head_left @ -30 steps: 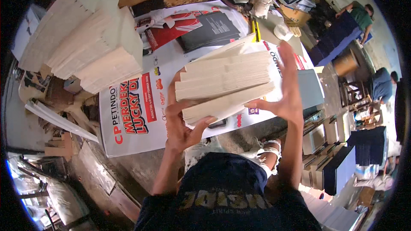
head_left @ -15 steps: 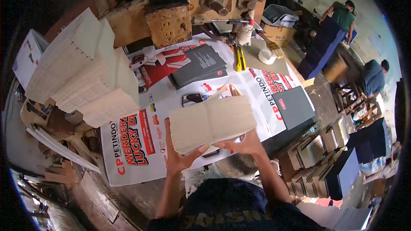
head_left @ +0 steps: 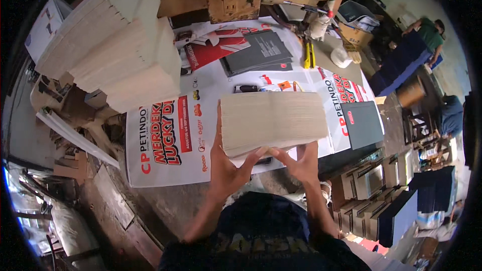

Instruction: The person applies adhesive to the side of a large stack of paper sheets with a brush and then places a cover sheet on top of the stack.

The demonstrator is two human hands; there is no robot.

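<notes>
A thick block of cream paper sections point(head_left: 273, 120) is between my two hands above the white printed sheet on the table. Its many layered edges face up. My left hand point(head_left: 228, 170) is closed around the block's left end and near edge, thumb along the near side. My right hand point(head_left: 304, 165) grips its near right corner, the thumb tip close to the left one. Parts of the fingers are hidden beneath the block. Just beyond it, small printed pictures show on the white sheet point(head_left: 165, 178).
At left rises a tall stack of cream paper blocks point(head_left: 130, 65). Dark grey covers point(head_left: 266, 50), a red leaflet point(head_left: 213, 52), a yellow cutter point(head_left: 309, 54) and a white tub point(head_left: 341, 57) lie beyond. Bound books point(head_left: 366, 185) are piled at right; two people work farther off.
The view has shifted, so the table and things on it sit higher and farther right in the picture. A leaf sticking up at the block's far edge no longer shows. Both hands keep their hold.
</notes>
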